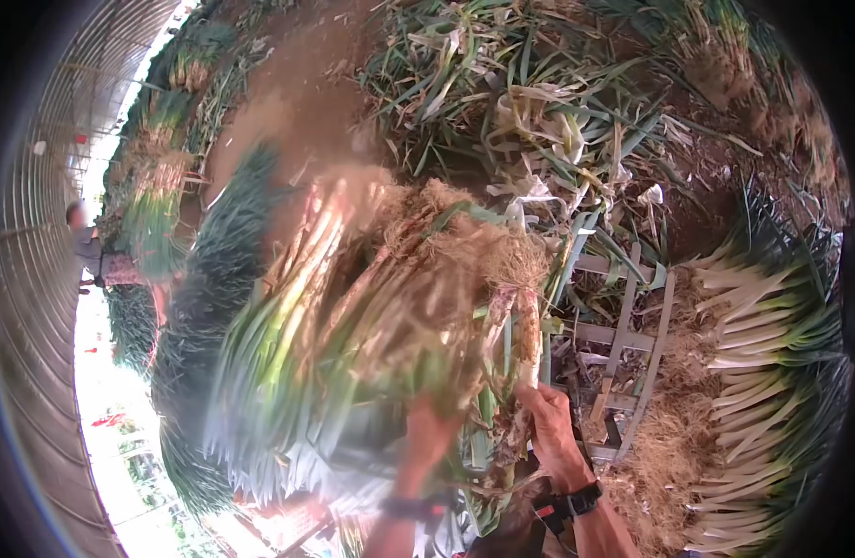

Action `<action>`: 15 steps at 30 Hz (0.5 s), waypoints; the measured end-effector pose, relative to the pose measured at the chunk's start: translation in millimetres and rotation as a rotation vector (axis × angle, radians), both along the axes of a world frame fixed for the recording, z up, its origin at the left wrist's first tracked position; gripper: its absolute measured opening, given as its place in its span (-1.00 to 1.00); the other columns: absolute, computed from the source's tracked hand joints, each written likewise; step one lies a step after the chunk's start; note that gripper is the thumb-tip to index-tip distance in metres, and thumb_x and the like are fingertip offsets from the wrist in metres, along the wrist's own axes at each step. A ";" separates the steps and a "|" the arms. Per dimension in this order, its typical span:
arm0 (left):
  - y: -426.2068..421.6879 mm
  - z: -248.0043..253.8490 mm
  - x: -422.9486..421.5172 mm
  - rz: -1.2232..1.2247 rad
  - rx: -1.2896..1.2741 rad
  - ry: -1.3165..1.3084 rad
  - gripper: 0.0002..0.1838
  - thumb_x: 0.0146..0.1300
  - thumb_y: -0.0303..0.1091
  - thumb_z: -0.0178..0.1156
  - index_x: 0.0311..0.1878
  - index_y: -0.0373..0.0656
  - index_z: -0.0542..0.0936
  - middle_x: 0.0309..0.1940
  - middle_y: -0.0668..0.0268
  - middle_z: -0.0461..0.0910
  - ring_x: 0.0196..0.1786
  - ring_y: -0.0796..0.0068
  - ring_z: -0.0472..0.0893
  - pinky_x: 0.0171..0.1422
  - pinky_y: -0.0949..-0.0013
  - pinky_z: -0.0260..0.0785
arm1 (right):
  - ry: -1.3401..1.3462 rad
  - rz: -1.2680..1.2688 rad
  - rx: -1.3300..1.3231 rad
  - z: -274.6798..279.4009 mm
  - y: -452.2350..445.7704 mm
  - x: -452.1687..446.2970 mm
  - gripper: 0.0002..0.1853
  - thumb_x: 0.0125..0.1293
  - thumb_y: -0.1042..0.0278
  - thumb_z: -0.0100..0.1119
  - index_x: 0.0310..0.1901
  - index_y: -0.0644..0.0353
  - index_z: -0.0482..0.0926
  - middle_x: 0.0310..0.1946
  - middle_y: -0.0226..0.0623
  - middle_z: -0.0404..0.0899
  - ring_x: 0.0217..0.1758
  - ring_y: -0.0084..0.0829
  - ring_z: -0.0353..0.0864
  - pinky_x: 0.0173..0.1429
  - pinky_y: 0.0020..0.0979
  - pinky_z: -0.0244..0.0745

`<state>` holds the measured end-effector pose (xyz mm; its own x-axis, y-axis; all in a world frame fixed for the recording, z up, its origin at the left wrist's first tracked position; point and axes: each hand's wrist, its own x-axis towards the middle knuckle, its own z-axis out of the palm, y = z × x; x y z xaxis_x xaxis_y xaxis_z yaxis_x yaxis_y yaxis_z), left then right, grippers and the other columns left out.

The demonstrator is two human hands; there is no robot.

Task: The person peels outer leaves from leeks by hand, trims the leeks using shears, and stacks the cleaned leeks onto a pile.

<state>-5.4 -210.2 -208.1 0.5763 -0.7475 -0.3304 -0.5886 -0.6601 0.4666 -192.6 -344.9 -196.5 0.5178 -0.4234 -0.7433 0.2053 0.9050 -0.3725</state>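
My right hand (550, 426) is closed around the pale stem of a long green onion (530, 339), whose root end with brown fibres points away from me. To its left is my left hand (430, 435), smeared by motion, so its fingers cannot be made out. It is at the near side of a big heap of unpeeled green onions (306, 251), with roots and muddy stems on the far side and green leaves toward me. Part of this heap is blurred too. Loose, drooping outer leaves hang around the stem near my right hand.
Trimmed green onions with white stems (748, 372) lie in a row at the right. A slatted frame (632, 339) stands beside them. Stripped leaves (530, 102) cover the ground ahead. More bundles (158, 200) line the left, where a person (86, 242) is beyond.
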 end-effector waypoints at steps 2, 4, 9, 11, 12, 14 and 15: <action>-9.6 -5.3 -5.6 0.013 -0.053 0.050 -0.43 0.12 -0.22 0.49 0.13 -0.33 0.54 -0.04 -0.18 0.63 0.02 -0.24 0.63 0.06 0.01 0.49 | 0.004 -0.024 0.007 4.3 0.1 -2.4 -0.65 0.44 0.17 0.31 -0.06 0.37 0.62 -0.31 -0.40 0.66 -0.37 -0.60 0.63 -0.31 -0.50 0.56; -30.7 -5.5 -9.9 0.020 -0.025 0.024 -0.41 0.10 -0.18 0.50 0.09 -0.35 0.53 -0.05 -0.21 0.62 0.01 -0.26 0.62 0.04 -0.03 0.49 | 0.020 -0.061 0.007 11.0 -0.1 1.3 -0.71 0.48 0.17 0.25 -0.18 0.28 0.62 -0.50 -0.43 0.60 -0.54 -0.61 0.57 -0.54 -0.50 0.44; -49.2 -23.2 -15.4 0.052 0.001 -0.053 -0.33 0.02 -0.04 0.52 0.02 -0.38 0.51 -0.16 -0.23 0.64 -0.11 -0.26 0.64 -0.06 -0.09 0.48 | 0.033 -0.120 0.022 6.6 11.7 -3.3 -0.75 0.52 0.20 0.21 -0.28 0.19 0.60 -0.60 -0.46 0.55 -0.67 -0.65 0.45 -0.67 -0.54 0.30; -42.8 -40.4 -8.4 -0.031 0.051 -0.148 -0.33 0.01 -0.06 0.52 0.01 -0.39 0.52 -0.23 -0.22 0.65 -0.16 -0.25 0.65 -0.08 -0.10 0.49 | 0.047 -0.136 0.032 5.9 14.8 -9.3 -0.76 0.52 0.23 0.20 -0.27 0.21 0.60 -0.58 -0.44 0.57 -0.67 -0.65 0.44 -0.66 -0.55 0.27; -41.4 -45.7 -5.9 -0.073 0.077 -0.196 -0.34 0.01 -0.06 0.52 0.01 -0.39 0.52 -0.26 -0.21 0.66 -0.18 -0.25 0.65 -0.10 -0.10 0.49 | 0.067 -0.137 0.035 16.9 11.8 -11.9 -0.77 0.53 0.24 0.19 -0.26 0.22 0.60 -0.58 -0.44 0.57 -0.68 -0.64 0.44 -0.65 -0.55 0.26; -44.7 -47.2 -4.9 -0.029 0.043 -0.202 -0.36 0.01 -0.09 0.52 0.01 -0.39 0.53 -0.28 -0.21 0.66 -0.18 -0.25 0.66 -0.09 -0.09 0.50 | 0.082 -0.137 0.056 36.2 6.7 -16.5 -0.77 0.53 0.26 0.18 -0.26 0.23 0.60 -0.58 -0.42 0.58 -0.68 -0.62 0.45 -0.65 -0.54 0.26; -43.9 -49.8 -3.4 -0.004 0.026 -0.204 -0.37 0.01 -0.11 0.51 0.01 -0.39 0.53 -0.29 -0.20 0.66 -0.18 -0.24 0.66 -0.09 -0.08 0.51 | 0.080 -0.134 0.072 43.3 5.0 -18.2 -0.77 0.53 0.27 0.18 -0.26 0.24 0.59 -0.58 -0.41 0.58 -0.68 -0.61 0.45 -0.65 -0.54 0.26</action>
<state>-8.8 -254.1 -257.8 0.6304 -0.7424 -0.2269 -0.6716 -0.6681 0.3202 -210.7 -339.9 -153.1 0.3982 -0.4290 -0.8108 0.2986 0.8964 -0.3276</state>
